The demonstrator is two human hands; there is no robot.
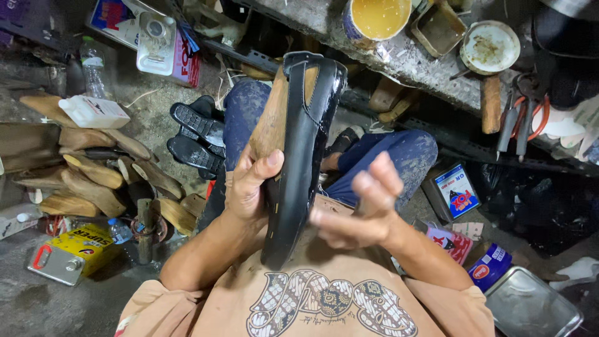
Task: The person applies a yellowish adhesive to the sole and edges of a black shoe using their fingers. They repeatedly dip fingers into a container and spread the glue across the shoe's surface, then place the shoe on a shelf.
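my left hand [249,184] grips a glossy black shoe [302,156] on its wooden last [271,122]; right hand [362,209] open, blurred. a tin [374,19] holds yellow glue.

A cobbler's workshop: wooden shoe lasts [93,181] heaped on the floor, glue tins [374,22] and pliers [521,122] around.

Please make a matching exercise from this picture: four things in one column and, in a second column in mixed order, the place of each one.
Things:
1. black shoe
2. yellow tin can
3. white plastic bottle
4. pliers

Places:
A. on the floor, lower left
B. on the bench edge, upper right
C. held in the left hand
D. above the pile of wooden lasts, upper left

Pairs: 1-C, 2-A, 3-D, 4-B
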